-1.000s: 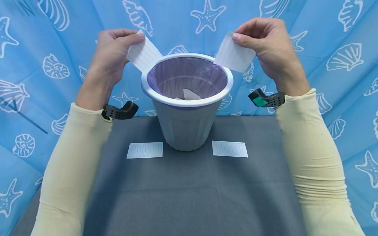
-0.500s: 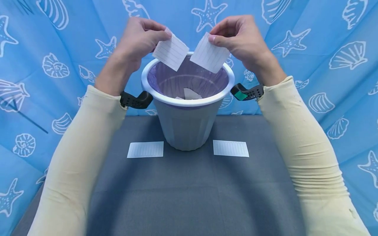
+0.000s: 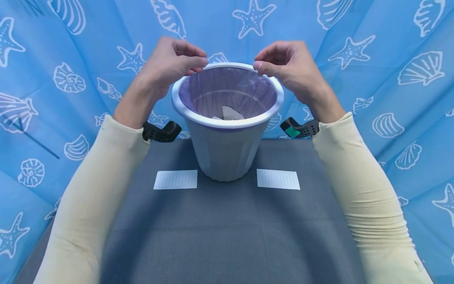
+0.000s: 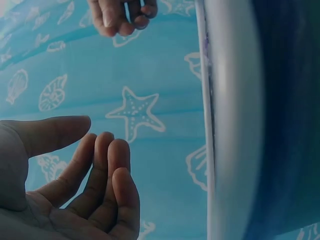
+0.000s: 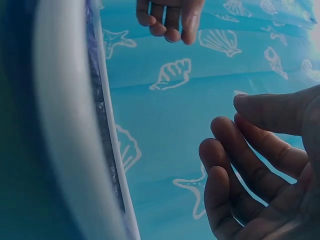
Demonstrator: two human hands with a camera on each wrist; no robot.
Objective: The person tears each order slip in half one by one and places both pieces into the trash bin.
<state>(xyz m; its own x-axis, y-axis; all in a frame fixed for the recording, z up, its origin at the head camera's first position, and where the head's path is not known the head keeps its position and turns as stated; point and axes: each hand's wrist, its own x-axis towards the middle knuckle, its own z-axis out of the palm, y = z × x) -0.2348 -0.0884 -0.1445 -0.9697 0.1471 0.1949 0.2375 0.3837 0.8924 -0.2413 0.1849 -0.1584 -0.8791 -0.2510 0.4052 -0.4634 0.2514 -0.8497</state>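
A grey trash can with a white rim (image 3: 227,124) and a purple liner (image 3: 227,81) stands at the middle back in the head view. White paper (image 3: 231,113) lies inside it. My left hand (image 3: 170,65) hovers at the far left of the rim, loosely curled and holding nothing. Across the opening, my right hand (image 3: 291,67) is likewise loosely curled with nothing in it. In the wrist views, gaps show between thumb and fingers of the left hand (image 4: 85,175) and the right hand (image 5: 260,165). The can's lower inside is hidden.
Two lined white paper slips lie on the grey cloth (image 3: 227,236), a left slip (image 3: 175,180) and a right slip (image 3: 278,179), either side of the can's base. Behind hangs a blue curtain (image 3: 220,23) with shell and starfish prints.
Both hands moved inward over the can, each pinching a lined paper slip. Now they are lower, the fingers have parted, and the two slips are no longer in the hands.
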